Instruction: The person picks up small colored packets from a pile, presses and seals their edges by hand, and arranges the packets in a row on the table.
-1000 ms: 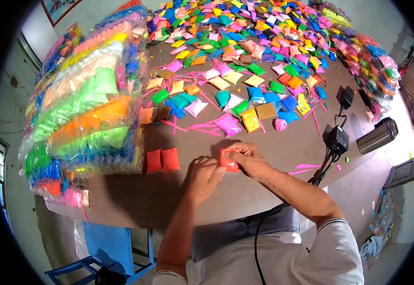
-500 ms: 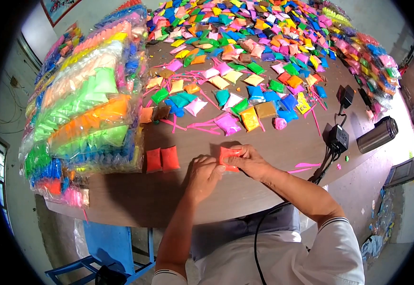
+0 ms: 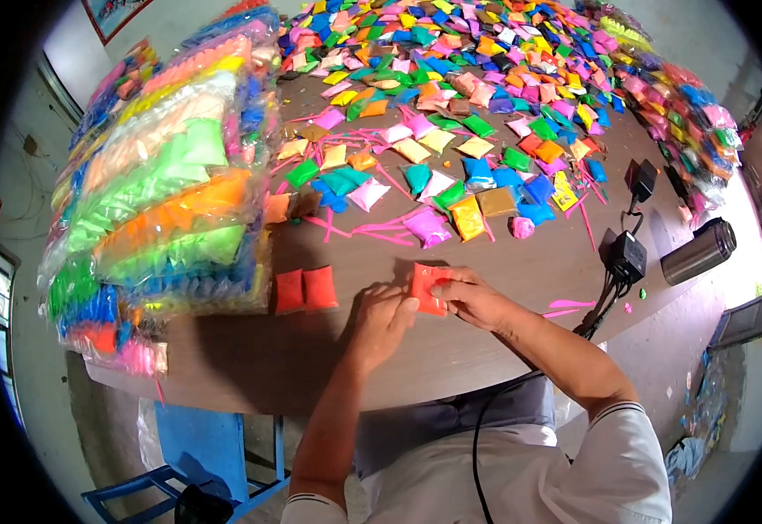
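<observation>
Between my two hands is a red packet (image 3: 426, 290), upright near the front of the table. My right hand (image 3: 477, 299) pinches its right side, fingers behind and thumb on its face. On the packet's lower left edge rests the thumb of my left hand (image 3: 383, 323), whose fingers are bent together. Two more red packets lie side by side to the left, one nearer the bags (image 3: 289, 291) and one nearer my hand (image 3: 320, 288). Beyond my hands are a magenta packet (image 3: 427, 227) and a yellow packet (image 3: 467, 218).
Tall stacked bags of coloured packets (image 3: 171, 192) stand at the left. A large pile of loose packets (image 3: 451, 52) covers the back. To the right are a black power adapter (image 3: 627, 257) with cables, a steel flask (image 3: 700, 253) and pink plastic strips (image 3: 566, 306). A blue chair (image 3: 197, 445) stands below.
The view has shifted slightly. My right hand has changed its hold on the red packet, whose face now shows more. My left hand stays beside it.
</observation>
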Demonstrator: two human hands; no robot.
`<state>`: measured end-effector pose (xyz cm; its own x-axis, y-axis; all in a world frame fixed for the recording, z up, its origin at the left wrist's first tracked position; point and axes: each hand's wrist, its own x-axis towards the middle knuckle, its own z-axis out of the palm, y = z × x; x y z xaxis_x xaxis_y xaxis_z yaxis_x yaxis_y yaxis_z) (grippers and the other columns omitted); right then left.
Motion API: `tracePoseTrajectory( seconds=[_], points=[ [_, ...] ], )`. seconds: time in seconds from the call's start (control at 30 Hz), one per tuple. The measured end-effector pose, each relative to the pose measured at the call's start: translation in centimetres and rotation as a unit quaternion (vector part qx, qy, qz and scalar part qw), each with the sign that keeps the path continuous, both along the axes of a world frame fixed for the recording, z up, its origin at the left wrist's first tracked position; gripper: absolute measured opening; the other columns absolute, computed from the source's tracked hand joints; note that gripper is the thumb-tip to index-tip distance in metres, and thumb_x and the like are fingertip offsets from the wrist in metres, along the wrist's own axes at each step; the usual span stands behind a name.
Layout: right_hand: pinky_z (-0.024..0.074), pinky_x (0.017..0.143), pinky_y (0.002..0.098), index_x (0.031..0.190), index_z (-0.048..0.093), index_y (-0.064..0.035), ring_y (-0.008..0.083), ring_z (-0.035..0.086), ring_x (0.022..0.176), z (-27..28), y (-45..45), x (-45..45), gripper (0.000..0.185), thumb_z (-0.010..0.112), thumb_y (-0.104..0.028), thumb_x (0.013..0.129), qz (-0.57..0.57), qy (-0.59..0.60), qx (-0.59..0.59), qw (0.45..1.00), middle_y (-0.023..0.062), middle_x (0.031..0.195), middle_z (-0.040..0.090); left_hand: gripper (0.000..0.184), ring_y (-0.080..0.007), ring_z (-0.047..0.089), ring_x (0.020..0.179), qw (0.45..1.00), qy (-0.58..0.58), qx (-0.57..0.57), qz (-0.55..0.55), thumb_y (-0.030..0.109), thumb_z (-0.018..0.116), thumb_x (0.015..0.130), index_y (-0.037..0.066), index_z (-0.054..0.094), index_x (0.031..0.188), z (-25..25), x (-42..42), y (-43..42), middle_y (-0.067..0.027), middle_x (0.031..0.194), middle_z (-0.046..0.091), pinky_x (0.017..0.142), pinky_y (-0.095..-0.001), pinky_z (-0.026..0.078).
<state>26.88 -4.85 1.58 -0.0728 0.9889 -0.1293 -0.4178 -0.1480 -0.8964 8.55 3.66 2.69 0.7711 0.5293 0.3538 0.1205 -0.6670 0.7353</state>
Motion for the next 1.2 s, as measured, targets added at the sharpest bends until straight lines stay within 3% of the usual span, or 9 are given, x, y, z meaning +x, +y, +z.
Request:
tracePoseTrajectory(
  seconds=[0.3, 0.53, 0.63, 0.7, 0.73, 0.93, 1.03, 1.13, 1.2],
  points=[
    [0.0418, 0.066, 0.0223, 0.1, 0.063, -0.0043, 0.0056, 0.052, 0.077, 1.1, 0.0, -0.9, 0.014, 0.059, -0.011, 0.088, -0.025, -0.131, 0.002, 0.991, -0.0024, 0.086, 0.06, 0.044, -0.034, 0.052, 0.071, 1.0, 0.017, 0.023, -0.006, 0.032, 0.041, 0.096, 0.002, 0.055, 0.067, -0.3, 0.0, 0.0, -0.0129, 0.068, 0.056, 0.068, -0.0429, 0.04],
    [0.0424, 0.064, 0.0217, 0.106, 0.063, -0.0037, 0.0047, 0.052, 0.075, 1.4, 0.1, -2.1, 0.02, 0.061, -0.007, 0.087, -0.102, -0.123, 0.022, 0.987, -0.0021, 0.086, 0.061, 0.049, -0.035, 0.053, 0.072, 1.0, 0.0, 0.02, 0.002, 0.037, 0.037, 0.098, 0.002, 0.057, 0.069, -0.5, -0.1, 0.1, -0.0124, 0.069, 0.057, 0.07, -0.0426, 0.04],
    [0.0416, 0.062, 0.0207, 0.111, 0.061, -0.0038, 0.0048, 0.052, 0.074, 3.5, -0.3, -1.9, 0.026, 0.062, -0.008, 0.086, -0.064, -0.088, -0.016, 0.994, -0.0009, 0.087, 0.062, 0.038, -0.0343, 0.056, 0.074, 1.0, 0.008, -0.004, -0.005, 0.028, 0.044, 0.095, 0.003, 0.061, 0.073, 0.0, -0.4, 0.2, -0.0121, 0.073, 0.062, 0.071, -0.0447, 0.043],
    [0.0398, 0.058, 0.0193, 0.115, 0.059, -0.0061, 0.0046, 0.051, 0.071, 4.0, -0.2, -1.5, 0.031, 0.063, -0.01, 0.085, 0.008, 0.082, 0.01, 0.997, 0.0, 0.086, 0.062, 0.038, -0.0343, 0.056, 0.074, 1.0, -0.011, -0.022, 0.0, 0.028, 0.044, 0.096, 0.003, 0.062, 0.073, -0.2, -0.2, 0.1, -0.0122, 0.072, 0.062, 0.071, -0.0446, 0.043],
    [0.0398, 0.058, 0.0193, 0.115, 0.059, -0.0061, 0.0046, 0.051, 0.071, 4.1, -0.3, -1.4, 0.031, 0.063, -0.01, 0.085, 0.009, 0.082, 0.009, 0.997, 0.0, 0.086, 0.062, 0.039, -0.0343, 0.056, 0.073, 0.999, -0.028, -0.04, 0.003, 0.028, 0.043, 0.096, 0.003, 0.062, 0.073, -0.2, -0.2, 0.0, -0.0122, 0.072, 0.063, 0.07, -0.0444, 0.043],
    [0.0395, 0.057, 0.0199, 0.109, 0.061, -0.0061, 0.0049, 0.051, 0.07, 4.2, -0.4, -0.6, 0.03, 0.07, -0.018, 0.083, 0.033, -0.037, 0.001, 0.999, 0.0004, 0.086, 0.063, 0.046, -0.0337, 0.057, 0.073, 0.999, -0.012, -0.025, 0.025, 0.033, 0.041, 0.097, 0.003, 0.062, 0.07, 0.1, -0.3, -0.1, -0.0131, 0.072, 0.063, 0.071, -0.0431, 0.044],
    [0.0391, 0.056, 0.0199, 0.1, 0.062, -0.0055, 0.0042, 0.049, 0.065, 4.1, -0.1, -1.3, 0.026, 0.073, -0.021, 0.082, -0.044, -0.135, -0.067, 0.988, 0.0, 0.082, 0.063, 0.049, -0.0332, 0.057, 0.076, 0.998, -0.009, -0.054, 0.038, 0.037, 0.041, 0.097, 0.002, 0.063, 0.07, 0.6, -0.6, -0.2, -0.0139, 0.073, 0.062, 0.073, -0.0419, 0.044],
    [0.0391, 0.053, 0.0202, 0.095, 0.063, -0.0064, 0.0034, 0.048, 0.061, 2.2, 0.1, -1.7, 0.023, 0.075, -0.02, 0.081, -0.105, -0.125, 0.049, 0.985, -0.0002, 0.078, 0.062, 0.051, -0.0331, 0.057, 0.079, 0.999, 0.027, -0.042, 0.01, 0.04, 0.039, 0.097, 0.001, 0.064, 0.076, 0.3, -0.7, 0.1, -0.0154, 0.078, 0.062, 0.074, -0.0416, 0.043],
    [0.042, 0.052, 0.0232, 0.093, 0.063, -0.0051, 0.0068, 0.051, 0.058, 2.6, -0.3, -1.6, 0.025, 0.069, -0.028, 0.087, -0.061, -0.168, -0.052, 0.983, 0.0019, 0.073, 0.061, 0.051, -0.0333, 0.056, 0.08, 0.998, 0.007, -0.058, 0.018, 0.041, 0.037, 0.098, 0.001, 0.064, 0.08, -0.5, -0.5, 0.0, -0.0162, 0.079, 0.062, 0.074, -0.0418, 0.043]
  ],
)
